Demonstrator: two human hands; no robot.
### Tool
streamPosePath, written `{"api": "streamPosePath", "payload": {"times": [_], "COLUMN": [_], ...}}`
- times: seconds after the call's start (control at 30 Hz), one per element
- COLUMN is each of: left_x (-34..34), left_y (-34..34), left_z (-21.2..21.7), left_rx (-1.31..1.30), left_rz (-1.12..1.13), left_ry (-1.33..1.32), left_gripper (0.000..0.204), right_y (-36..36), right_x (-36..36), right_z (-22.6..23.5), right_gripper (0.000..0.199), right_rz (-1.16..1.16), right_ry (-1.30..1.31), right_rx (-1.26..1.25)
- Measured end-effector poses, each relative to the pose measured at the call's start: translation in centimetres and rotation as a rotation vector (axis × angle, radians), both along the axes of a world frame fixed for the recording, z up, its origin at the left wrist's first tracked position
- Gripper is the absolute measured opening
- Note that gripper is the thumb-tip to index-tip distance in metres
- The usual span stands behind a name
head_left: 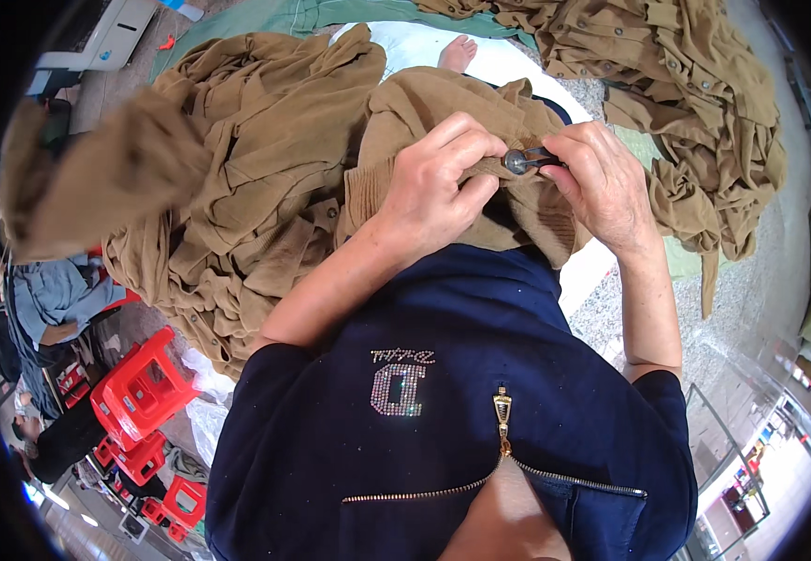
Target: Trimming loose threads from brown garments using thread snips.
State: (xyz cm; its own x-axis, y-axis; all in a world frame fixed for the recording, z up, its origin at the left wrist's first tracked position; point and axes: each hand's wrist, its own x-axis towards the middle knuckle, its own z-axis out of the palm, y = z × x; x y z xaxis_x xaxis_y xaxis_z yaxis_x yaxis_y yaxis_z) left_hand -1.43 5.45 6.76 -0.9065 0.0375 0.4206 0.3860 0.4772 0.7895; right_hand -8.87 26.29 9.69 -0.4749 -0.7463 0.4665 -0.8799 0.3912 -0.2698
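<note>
Brown knit garment (443, 112) lay bunched across my lap, its ribbed hem edge gathered up between both hands, near the middle of the view. From where I watched, my left hand (438, 187) was clamped on a fold of that ribbed edge, thumb and fingers pinched together over the cloth. My right hand (602, 187) was closed around a small dark tool with a round metal end (525, 160), probably thread snips, though I could not tell for sure. The tool's long axis ran roughly side to side, with the round metal end pointing toward my left hand and touching the fold it held. The garment's own length ran away from my body, toward the top edge of the view, where a bare foot (459, 51) showed on a white sheet (405, 42).

A heap of matching brown garments (237, 187) lay just beside my left arm, touching the one in my hands. Another pile of brown garments (676, 84) spread over the floor at my right, well apart. Red plastic stools (139, 393) stood at the lower left. My dark blue top (443, 411), with its gold zip, filled the lower middle.
</note>
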Motion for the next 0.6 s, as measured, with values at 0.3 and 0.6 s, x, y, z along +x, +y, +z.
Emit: {"api": "streamPosePath", "payload": {"times": [0.3,0.6], "left_x": [-0.4,-0.7], "left_y": [0.2,-1.0], "left_z": [-0.6,-0.7], "left_rx": [0.135,0.161], "left_rz": [-0.028,-0.001], "left_ry": [-0.04,-0.068], "left_gripper": [0.024,0.02], "right_y": [-0.5,0.1], "right_x": [0.1,1.2], "right_z": [-0.7,-2.8], "right_gripper": [0.028,0.045], "right_rz": [0.043,-0.088], "right_ry": [-0.02,-0.41], "right_rx": [-0.018,-0.281]}}
